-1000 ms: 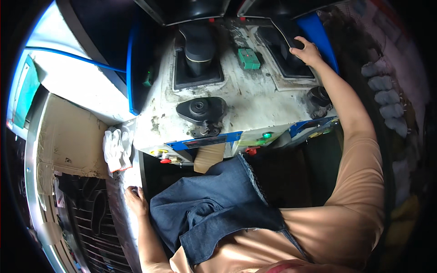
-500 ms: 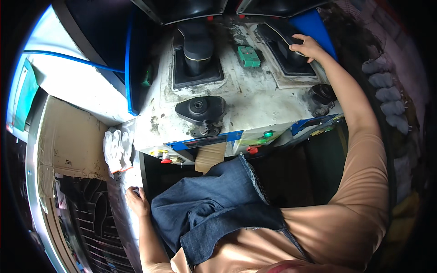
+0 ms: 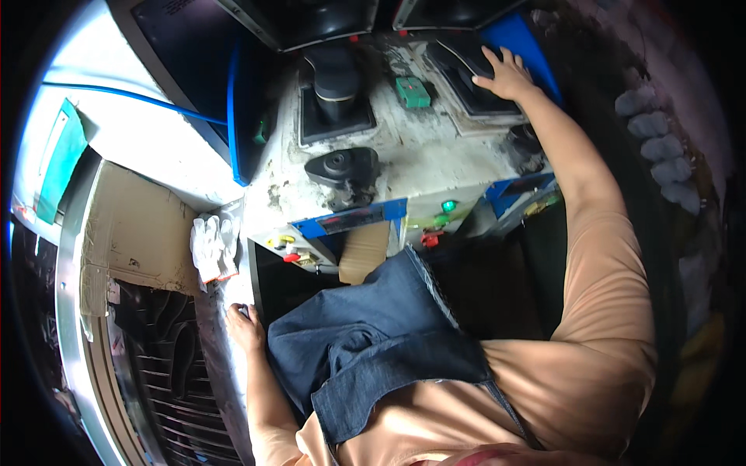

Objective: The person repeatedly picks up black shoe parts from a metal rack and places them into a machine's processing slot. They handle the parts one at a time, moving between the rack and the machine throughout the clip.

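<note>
Right hand (image 3: 507, 78) splayed over black shoe-shaped form (image 3: 468, 56), left hand (image 3: 245, 326) curled, grip unclear, white knitted gloves (image 3: 215, 248) beyond it

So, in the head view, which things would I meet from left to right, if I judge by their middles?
Teal panel, cardboard sheet, white gloves, left hand, red push button, upright black foot-shaped form, small green box, green lit button, right hand, row of greyish bundles.

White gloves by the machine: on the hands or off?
Off. The white gloves lie beside the cardboard; the left hand and right hand are both bare.
</note>
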Motion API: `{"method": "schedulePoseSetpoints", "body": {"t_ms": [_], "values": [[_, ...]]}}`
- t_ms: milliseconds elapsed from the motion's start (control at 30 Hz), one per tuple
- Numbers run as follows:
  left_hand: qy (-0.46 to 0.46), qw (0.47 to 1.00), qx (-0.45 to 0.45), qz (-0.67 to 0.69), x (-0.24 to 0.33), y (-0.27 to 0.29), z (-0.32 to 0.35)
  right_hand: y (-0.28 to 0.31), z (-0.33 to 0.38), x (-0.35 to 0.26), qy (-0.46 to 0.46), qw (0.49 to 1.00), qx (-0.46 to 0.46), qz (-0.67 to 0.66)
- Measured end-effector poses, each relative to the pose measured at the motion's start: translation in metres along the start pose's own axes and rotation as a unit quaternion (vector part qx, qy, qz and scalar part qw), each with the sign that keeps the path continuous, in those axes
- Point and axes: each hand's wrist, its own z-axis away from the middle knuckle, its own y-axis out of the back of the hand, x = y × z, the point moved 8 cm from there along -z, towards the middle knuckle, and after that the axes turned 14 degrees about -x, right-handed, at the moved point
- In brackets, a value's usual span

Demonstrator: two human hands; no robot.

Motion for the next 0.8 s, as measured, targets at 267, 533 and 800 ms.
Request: {"method": "schedulePoseSetpoints", "body": {"t_ms": [267,533,800], "values": [[0.003,0.995,0.015,0.104,-0.039,-0.006,-0.017,0.054,0.182,0.037,0.186,0.929,0.207,-0.242],[-0.359,0.823,-0.296,0.326,0.343,-0.020,0.051,-0.186,0.275,0.207,-0.054,0.884,0.036,-0.462],[-0.389,0.749,-0.460,0.275,0.476,-0.078,0.084,-0.233,0.247,0.210,-0.076,0.946,0.039,-0.314]]}}
